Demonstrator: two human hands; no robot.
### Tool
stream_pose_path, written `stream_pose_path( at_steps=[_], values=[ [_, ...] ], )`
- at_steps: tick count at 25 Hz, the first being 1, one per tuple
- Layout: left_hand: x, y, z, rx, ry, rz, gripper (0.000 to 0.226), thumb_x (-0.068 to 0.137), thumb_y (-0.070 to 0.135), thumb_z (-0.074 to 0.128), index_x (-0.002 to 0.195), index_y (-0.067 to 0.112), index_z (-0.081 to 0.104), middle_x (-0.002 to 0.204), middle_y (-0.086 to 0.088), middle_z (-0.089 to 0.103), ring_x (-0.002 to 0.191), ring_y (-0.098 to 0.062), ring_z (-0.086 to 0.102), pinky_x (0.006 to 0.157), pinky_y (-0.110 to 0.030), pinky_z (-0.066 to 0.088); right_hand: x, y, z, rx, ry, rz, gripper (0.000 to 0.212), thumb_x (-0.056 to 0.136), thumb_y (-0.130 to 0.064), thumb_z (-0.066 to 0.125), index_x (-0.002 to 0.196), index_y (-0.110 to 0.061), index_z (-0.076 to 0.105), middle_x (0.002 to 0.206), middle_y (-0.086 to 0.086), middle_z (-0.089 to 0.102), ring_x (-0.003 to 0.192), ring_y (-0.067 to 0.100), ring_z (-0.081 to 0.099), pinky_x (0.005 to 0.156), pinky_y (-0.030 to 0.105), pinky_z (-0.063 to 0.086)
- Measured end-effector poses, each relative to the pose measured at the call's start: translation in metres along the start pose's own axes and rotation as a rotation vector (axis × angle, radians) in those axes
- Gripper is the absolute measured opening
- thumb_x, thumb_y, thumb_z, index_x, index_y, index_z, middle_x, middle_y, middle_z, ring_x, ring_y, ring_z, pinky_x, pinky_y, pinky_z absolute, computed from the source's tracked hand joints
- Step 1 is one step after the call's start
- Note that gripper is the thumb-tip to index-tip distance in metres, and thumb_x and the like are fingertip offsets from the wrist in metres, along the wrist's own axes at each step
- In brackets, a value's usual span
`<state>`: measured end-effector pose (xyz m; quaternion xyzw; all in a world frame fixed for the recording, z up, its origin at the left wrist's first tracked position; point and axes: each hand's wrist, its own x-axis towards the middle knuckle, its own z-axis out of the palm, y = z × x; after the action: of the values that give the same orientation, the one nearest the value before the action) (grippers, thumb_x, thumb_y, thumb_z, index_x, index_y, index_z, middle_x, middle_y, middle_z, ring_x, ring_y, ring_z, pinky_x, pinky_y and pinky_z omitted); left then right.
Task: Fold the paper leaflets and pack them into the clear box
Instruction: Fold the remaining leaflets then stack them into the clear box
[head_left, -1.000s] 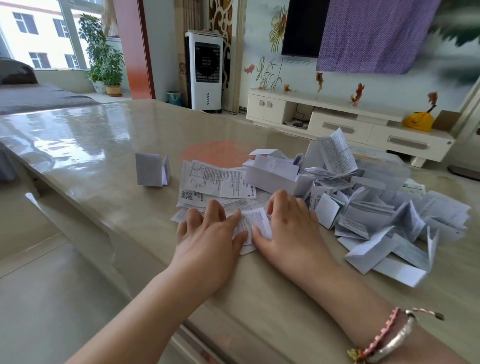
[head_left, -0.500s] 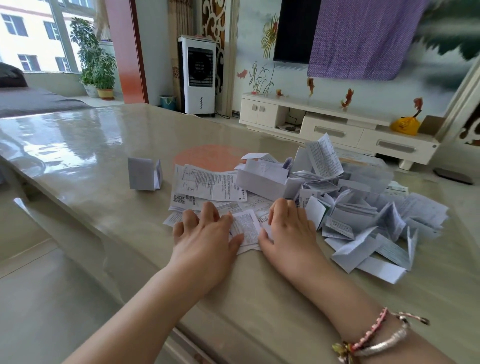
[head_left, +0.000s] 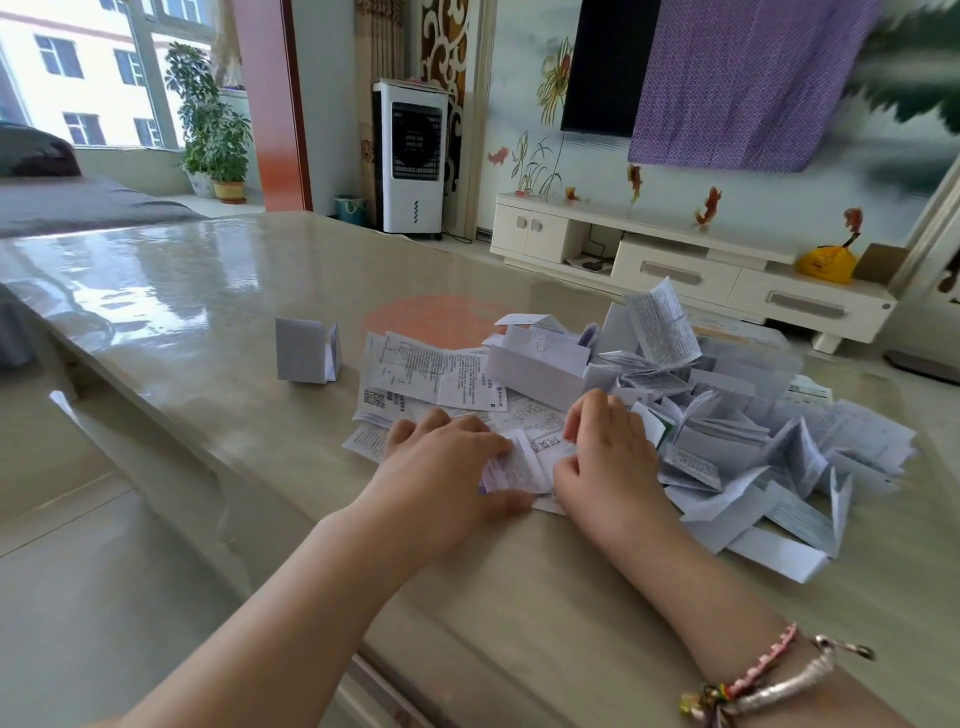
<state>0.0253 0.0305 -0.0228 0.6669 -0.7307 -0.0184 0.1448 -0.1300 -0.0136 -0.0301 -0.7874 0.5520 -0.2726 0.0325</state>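
Note:
A small printed leaflet (head_left: 517, 467) lies at the near edge of the paper heap, partly folded, with one flap raised. My left hand (head_left: 441, 467) pinches its left side, thumb beneath and fingers on top. My right hand (head_left: 608, 457) holds its right side with curled fingers and the thumb at the edge. Flat unfolded leaflets (head_left: 431, 371) lie just behind my hands. A heap of folded leaflets (head_left: 748, 452) spreads to the right. One folded leaflet (head_left: 306, 351) stands alone to the left. A faint translucent shape (head_left: 743, 338) behind the heap may be the clear box.
A white paper carton (head_left: 540, 364) sits in the heap behind my right hand. The glossy beige table (head_left: 208, 291) stretches far to the left and back, and its near edge runs diagonally below my left forearm. A TV cabinet (head_left: 675, 260) stands beyond the table.
My hands lay flat, pressing the leaflet down. Now their fingers have curled, and they pinch it with a flap lifted between them.

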Motion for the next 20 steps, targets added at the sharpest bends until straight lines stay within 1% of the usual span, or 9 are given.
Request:
stream_pose_path(
  at_steps=[3,6,8,9,11,14,16,18,20],
  values=[
    [0.0,-0.004,-0.002,-0.052,0.025,-0.004,0.062,0.075,0.072,0.055,0.13,0.042,0.053,0.131,0.02,0.051,0.122,-0.013,0.035,0.1,-0.029,0.022,0.002,0.0,0.002,0.033,0.019,-0.047,0.021,0.079,-0.004,0.044,0.091,-0.018,0.036,0.094,-0.003,0.038,0.089,0.016,0.031,0.076,0.028,0.024],
    [-0.003,-0.012,-0.004,-0.249,0.028,-0.048,0.06,0.068,0.07,0.064,0.12,0.042,0.058,0.119,0.019,0.056,0.112,-0.013,0.048,0.101,-0.031,0.035,0.0,0.003,0.003,0.096,0.055,-0.075,0.02,0.077,-0.002,0.045,0.09,-0.017,0.041,0.09,-0.004,0.041,0.088,0.016,0.034,0.074,0.028,0.026],
    [-0.006,-0.02,-0.011,-0.345,0.036,-0.076,0.057,0.066,0.065,0.07,0.116,0.042,0.059,0.114,0.019,0.057,0.098,-0.008,0.053,0.092,-0.03,0.043,-0.003,0.003,0.002,0.132,0.059,-0.104,0.021,0.077,-0.001,0.047,0.09,-0.017,0.045,0.086,-0.007,0.041,0.087,0.016,0.036,0.073,0.029,0.029],
    [-0.008,-0.025,-0.014,-0.367,0.046,-0.091,0.056,0.066,0.062,0.072,0.116,0.04,0.059,0.112,0.019,0.057,0.092,-0.006,0.053,0.088,-0.027,0.044,-0.004,0.003,0.001,0.147,0.054,-0.119,0.021,0.078,-0.001,0.048,0.091,-0.019,0.047,0.085,-0.009,0.041,0.086,0.015,0.036,0.073,0.03,0.03],
    [-0.011,-0.038,-0.023,-0.397,0.098,-0.135,0.056,0.066,0.058,0.075,0.116,0.037,0.06,0.112,0.019,0.057,0.088,-0.004,0.051,0.081,-0.024,0.043,-0.007,-0.002,-0.001,0.163,0.033,-0.154,0.021,0.082,-0.004,0.051,0.092,-0.022,0.048,0.089,-0.01,0.044,0.088,0.013,0.037,0.076,0.029,0.032],
    [-0.018,-0.064,-0.035,-0.41,0.294,-0.241,0.052,0.067,0.052,0.078,0.112,0.035,0.059,0.108,0.015,0.053,0.09,-0.007,0.053,0.076,-0.025,0.041,-0.009,-0.015,-0.007,0.124,-0.013,-0.238,0.017,0.087,-0.01,0.053,0.098,-0.023,0.049,0.099,-0.008,0.047,0.095,0.011,0.039,0.082,0.026,0.032],
    [-0.02,-0.085,-0.038,-0.338,0.422,-0.34,0.053,0.068,0.05,0.078,0.114,0.032,0.059,0.109,0.01,0.052,0.098,-0.016,0.054,0.082,-0.032,0.044,-0.002,-0.027,-0.008,0.064,-0.047,-0.291,0.016,0.09,-0.014,0.053,0.104,-0.022,0.051,0.105,-0.006,0.048,0.103,0.014,0.04,0.088,0.03,0.035],
    [-0.02,-0.106,-0.035,-0.267,0.44,-0.433,0.056,0.07,0.047,0.078,0.118,0.026,0.059,0.116,0.001,0.054,0.106,-0.026,0.054,0.092,-0.037,0.044,0.012,-0.039,-0.006,0.006,-0.104,-0.3,0.019,0.092,-0.021,0.053,0.111,-0.02,0.052,0.113,-0.004,0.051,0.11,0.017,0.041,0.093,0.034,0.036],
    [-0.018,-0.123,-0.03,-0.243,0.379,-0.502,0.057,0.072,0.043,0.077,0.122,0.022,0.058,0.122,-0.005,0.053,0.111,-0.031,0.053,0.096,-0.038,0.042,0.029,-0.053,0.004,-0.004,-0.175,-0.277,0.026,0.093,-0.027,0.054,0.117,-0.019,0.052,0.119,-0.001,0.054,0.114,0.02,0.042,0.095,0.036,0.037]
  ],
)
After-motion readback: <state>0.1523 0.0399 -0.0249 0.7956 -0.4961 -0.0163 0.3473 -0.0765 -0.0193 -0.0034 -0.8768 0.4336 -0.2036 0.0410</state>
